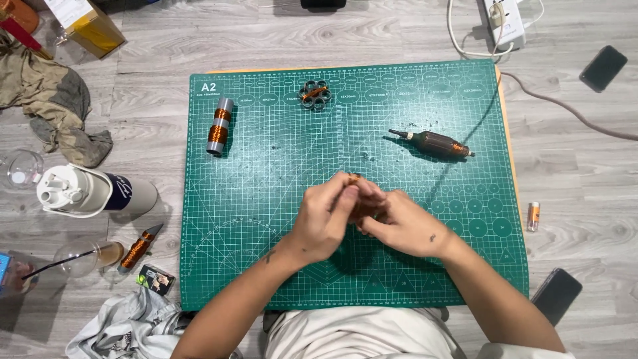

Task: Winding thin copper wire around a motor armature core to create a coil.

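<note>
Over the near middle of a green cutting mat (266, 219) laid on a grey wood-look floor, we see both bare hands meeting. The left hand (325, 219) curls its fingers closed around a small copper-wound part (353, 178), only its orange tip showing above the knuckles. The right hand (402, 226) presses against the same part from the right, fingers bent; how much of it this hand grips we cannot tell.

Left of the mat, near, lie a crumpled white cloth (119, 329), a small printed packet (156, 279) and a copper-wound cone (138, 249); beyond them a white bottle (93, 193) rests on its side. Right of the mat, a dark phone (557, 296) lies near.

Farther on the mat, a dark wound rotor (435, 143) lies right of centre, a grey cylinder with two copper bands (220, 126) at left, and a ring of small grey tubes (314, 95) at the far edge. Beyond sits a white power strip (505, 20).
</note>
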